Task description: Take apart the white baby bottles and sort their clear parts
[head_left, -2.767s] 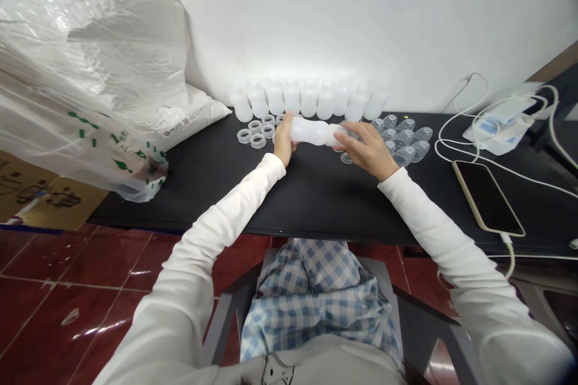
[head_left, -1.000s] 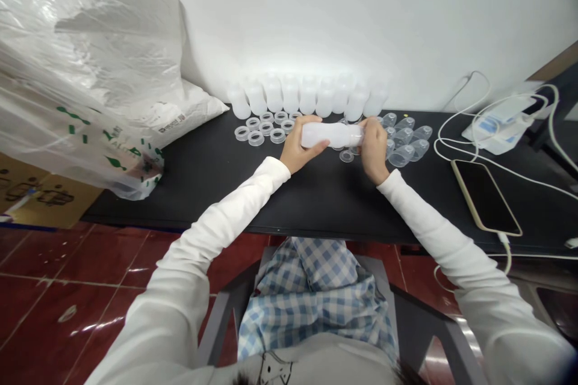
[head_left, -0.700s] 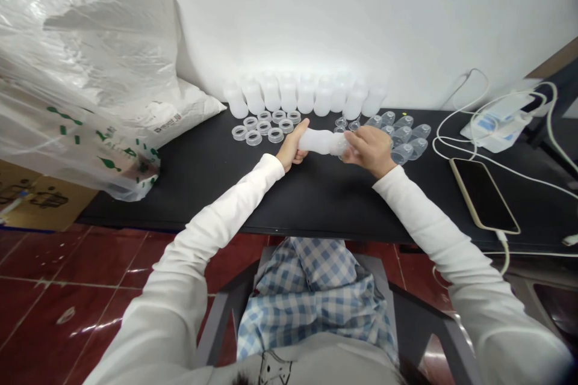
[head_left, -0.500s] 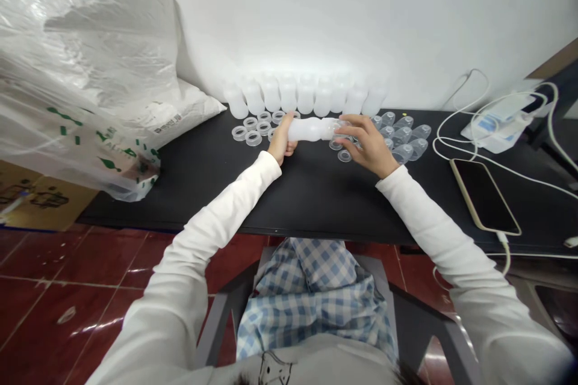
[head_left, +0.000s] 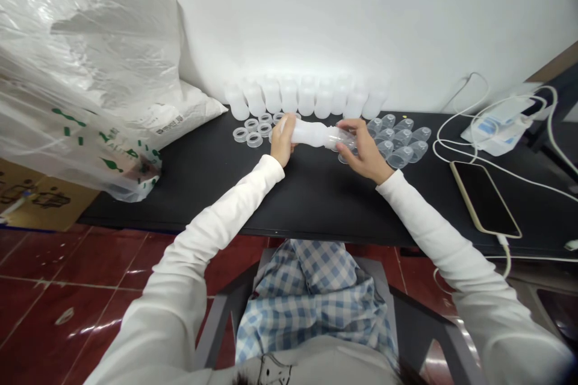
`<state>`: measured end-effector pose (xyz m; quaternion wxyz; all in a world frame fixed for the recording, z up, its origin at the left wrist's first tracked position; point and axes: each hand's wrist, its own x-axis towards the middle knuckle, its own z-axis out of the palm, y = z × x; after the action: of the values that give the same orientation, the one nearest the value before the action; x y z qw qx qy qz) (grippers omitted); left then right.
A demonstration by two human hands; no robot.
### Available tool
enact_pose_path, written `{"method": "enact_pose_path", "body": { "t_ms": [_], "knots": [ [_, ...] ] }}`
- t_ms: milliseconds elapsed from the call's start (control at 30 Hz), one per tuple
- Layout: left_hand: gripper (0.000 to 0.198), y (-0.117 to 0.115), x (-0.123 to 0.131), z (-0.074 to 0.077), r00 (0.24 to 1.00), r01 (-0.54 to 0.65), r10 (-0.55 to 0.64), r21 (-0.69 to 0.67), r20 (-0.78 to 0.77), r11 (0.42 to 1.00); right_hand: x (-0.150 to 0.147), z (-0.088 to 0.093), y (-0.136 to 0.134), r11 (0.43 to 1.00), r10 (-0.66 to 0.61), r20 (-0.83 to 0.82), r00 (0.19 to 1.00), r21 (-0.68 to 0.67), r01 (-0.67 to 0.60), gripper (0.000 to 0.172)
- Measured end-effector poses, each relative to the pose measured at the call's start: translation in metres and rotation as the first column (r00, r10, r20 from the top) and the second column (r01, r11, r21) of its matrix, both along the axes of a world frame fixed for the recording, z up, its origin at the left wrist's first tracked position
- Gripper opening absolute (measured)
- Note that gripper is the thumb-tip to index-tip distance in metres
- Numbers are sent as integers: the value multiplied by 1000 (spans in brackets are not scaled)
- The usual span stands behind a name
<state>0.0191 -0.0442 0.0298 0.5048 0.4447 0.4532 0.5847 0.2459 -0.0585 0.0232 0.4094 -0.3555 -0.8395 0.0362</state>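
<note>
A white plastic bottle lies sideways in the air above the black table. Wrapped round its left end is my left hand, closed. My right hand pinches a clear domed cap at the bottle's right end, with thumb below and fingers above. Cap and bottle meet end to end; how firmly they join I cannot tell. Behind my left hand lie several translucent rings. Several clear domed caps stand just right of my right hand, and some small rings beneath it are partly hidden.
Several white bottles stand in a row along the wall. A phone on a charging cable and a white power box with looped cables lie at the right. Large plastic bags crowd the left side of the black table.
My right hand has turned and shifted its grip on the clear cap, which now shows more fully in line with the bottle. The bottle's right end has dipped slightly.
</note>
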Motion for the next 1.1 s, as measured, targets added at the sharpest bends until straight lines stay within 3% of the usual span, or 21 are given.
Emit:
{"method": "enact_pose_path", "body": {
  "t_ms": [133, 233, 333, 567, 700, 867, 1000, 1100],
  "knots": [
    [62, 1, -1, -3, 999, -36, 43, 201, -33, 979, 0, -3, 3, 996, -21, -23, 1000, -86, 19, 51],
    [63, 6, -3, -3, 996, -75, 80, 133, -31, 988, 2, -2, 6, 999, 32, 10, 999, 11, -32, 48],
    [64, 8, -5, -2, 996, -71, 74, 50, -49, 996, 9, -1, 9, 990, 25, 100, 995, 134, -39, 27],
    [70, 13, -15, 1, 992, 33, -26, -58, 122, 998, 32, -5, 16, 929, -274, 133, 953, 293, 226, 23],
    [63, 13, -17, 6, 962, 94, -67, -90, 266, 991, 29, -8, 18, 888, -361, 100, 927, 341, 309, 33],
    [50, 15, -17, 9, 902, 170, -127, -68, 412, 983, 24, -12, 16, 888, -404, 61, 913, 265, 375, 52],
    [44, 19, -19, 1, 899, 206, -178, -26, 400, 978, 26, -11, 16, 881, -421, -1, 907, 240, 409, 55],
    [44, 23, -21, -8, 918, 214, -219, 50, 331, 975, 22, -10, 14, 912, -360, -1, 933, 208, 352, 53]
  ]
}}
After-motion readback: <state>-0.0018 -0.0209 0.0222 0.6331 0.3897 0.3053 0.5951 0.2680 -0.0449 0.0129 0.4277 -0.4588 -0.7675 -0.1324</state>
